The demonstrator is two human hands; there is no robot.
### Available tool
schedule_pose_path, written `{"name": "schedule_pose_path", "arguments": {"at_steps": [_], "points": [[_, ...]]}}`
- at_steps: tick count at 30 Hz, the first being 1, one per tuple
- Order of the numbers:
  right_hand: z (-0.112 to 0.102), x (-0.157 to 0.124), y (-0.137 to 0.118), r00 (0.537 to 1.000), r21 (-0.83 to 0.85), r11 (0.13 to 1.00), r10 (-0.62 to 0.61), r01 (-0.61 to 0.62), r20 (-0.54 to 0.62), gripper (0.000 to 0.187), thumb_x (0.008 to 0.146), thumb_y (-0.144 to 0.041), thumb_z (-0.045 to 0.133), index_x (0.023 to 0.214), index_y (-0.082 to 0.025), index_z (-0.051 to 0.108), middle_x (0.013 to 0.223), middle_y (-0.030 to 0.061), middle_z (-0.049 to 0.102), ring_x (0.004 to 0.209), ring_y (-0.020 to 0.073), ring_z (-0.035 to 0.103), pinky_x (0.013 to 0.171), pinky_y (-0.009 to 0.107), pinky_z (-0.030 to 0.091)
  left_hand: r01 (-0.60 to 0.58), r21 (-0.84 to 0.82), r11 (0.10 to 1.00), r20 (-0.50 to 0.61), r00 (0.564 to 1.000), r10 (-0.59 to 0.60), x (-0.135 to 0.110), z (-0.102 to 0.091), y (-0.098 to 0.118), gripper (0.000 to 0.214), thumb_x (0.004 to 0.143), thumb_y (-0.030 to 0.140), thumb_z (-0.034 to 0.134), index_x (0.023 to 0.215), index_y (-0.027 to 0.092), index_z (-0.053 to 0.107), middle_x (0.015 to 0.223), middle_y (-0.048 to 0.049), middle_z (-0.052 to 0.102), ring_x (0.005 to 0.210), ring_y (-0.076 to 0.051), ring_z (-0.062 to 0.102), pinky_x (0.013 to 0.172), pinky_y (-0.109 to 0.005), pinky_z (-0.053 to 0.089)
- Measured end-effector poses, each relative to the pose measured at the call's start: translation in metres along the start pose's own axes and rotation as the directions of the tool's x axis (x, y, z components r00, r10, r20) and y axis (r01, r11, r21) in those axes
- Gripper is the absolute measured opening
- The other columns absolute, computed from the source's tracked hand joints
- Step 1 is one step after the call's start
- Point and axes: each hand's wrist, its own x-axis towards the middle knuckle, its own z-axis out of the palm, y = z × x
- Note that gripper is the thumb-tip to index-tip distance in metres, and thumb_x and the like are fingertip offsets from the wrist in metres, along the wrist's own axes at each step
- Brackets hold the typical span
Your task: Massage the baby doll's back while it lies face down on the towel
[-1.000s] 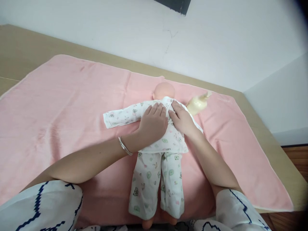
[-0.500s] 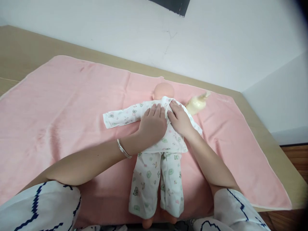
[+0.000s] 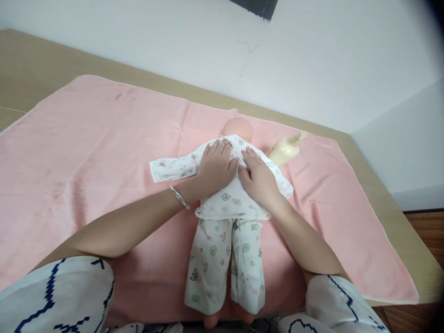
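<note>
A baby doll lies stretched out with its head away from me, its feet at the near edge. It wears a white printed top and matching trousers. My left hand rests flat on the left side of the doll's chest, fingers extended. On the right side of the chest lies my right hand, its fingers also stretched out on the cloth. One sleeve of the top spreads out to the left. The doll's face is hidden by the top's raised collar area.
A pink blanket with some creases covers much of the wooden table. A cream-coloured pump bottle lies tilted on the blanket, right of the doll's head. A white wall stands behind the table.
My left hand has shifted slightly up and left on the chest, its thumb now spread. My right hand has slid a little lower, and the top's front covers more near the neck.
</note>
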Motion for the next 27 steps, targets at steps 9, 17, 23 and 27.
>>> {"name": "schedule_pose_path", "arguments": {"at_steps": [9, 17, 23, 27], "points": [[0.015, 0.012, 0.02, 0.997, 0.029, 1.0, -0.004, 0.006, -0.072, 0.059, 0.099, -0.037, 0.037, 0.15, -0.008, 0.043, 0.159, 0.0176, 0.041, 0.152, 0.0269, 0.033, 0.127, 0.053, 0.02, 0.009, -0.011, 1.0, -0.047, 0.999, -0.01, 0.001, 0.004, -0.001, 0.052, 0.099, 0.032, 0.036, 0.142, 0.006, 0.049, 0.15, -0.0184, 0.052, 0.142, -0.033, 0.044, 0.121, -0.051, 0.032], [0.016, 0.012, 0.018, 0.995, 0.046, 0.999, -0.009, 0.014, -0.096, 0.057, 0.099, -0.036, 0.038, 0.148, -0.009, 0.046, 0.157, 0.0175, 0.044, 0.15, 0.028, 0.036, 0.127, 0.052, 0.022, -0.026, 0.031, 0.999, -0.084, 0.996, 0.028, 0.001, 0.009, -0.007, 0.051, 0.098, 0.032, 0.036, 0.14, 0.007, 0.051, 0.147, -0.0194, 0.055, 0.141, -0.032, 0.047, 0.12, -0.052, 0.034], [0.019, 0.012, 0.022, 0.994, 0.055, 0.998, -0.023, 0.029, -0.108, 0.057, 0.098, -0.036, 0.039, 0.148, -0.008, 0.046, 0.157, 0.0179, 0.044, 0.15, 0.0292, 0.036, 0.126, 0.053, 0.022, -0.016, 0.005, 1.0, -0.105, 0.994, 0.016, 0.001, 0.011, -0.007, 0.051, 0.098, 0.033, 0.038, 0.14, 0.007, 0.052, 0.146, -0.0186, 0.056, 0.14, -0.033, 0.047, 0.12, -0.052, 0.034], [0.019, 0.013, 0.023, 0.995, 0.053, 0.998, -0.014, 0.019, -0.101, 0.057, 0.098, -0.036, 0.039, 0.148, -0.01, 0.046, 0.157, 0.0175, 0.044, 0.15, 0.0295, 0.036, 0.126, 0.054, 0.022, -0.017, -0.009, 1.0, -0.097, 0.995, 0.016, 0.002, 0.012, -0.007, 0.051, 0.098, 0.033, 0.037, 0.139, 0.008, 0.052, 0.146, -0.0189, 0.056, 0.139, -0.033, 0.047, 0.119, -0.053, 0.035]]}}
